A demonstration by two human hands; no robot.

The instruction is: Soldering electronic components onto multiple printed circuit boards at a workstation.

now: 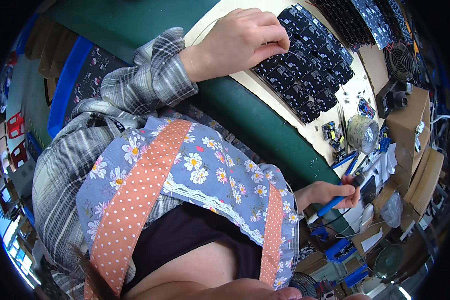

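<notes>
A single head-worn fisheye camera is looking steeply down over the person's own chest (lines are bending toward the rim), taking in the desk (265,125) close by.

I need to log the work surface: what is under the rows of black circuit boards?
The black circuit boards lie in overlapping rows on a tan sheet over the green tabletop. The left hand rests on them, hiding what's beneath it.

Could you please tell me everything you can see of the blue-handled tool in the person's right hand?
The soldering iron has a slim blue handle, a darker collar and a thin metal tip that points up and away over the pale bench mat. The right hand grips the handle mid-length. A dark cord seems to trail from its lower end. Whether the tip touches anything is unclear.
</notes>
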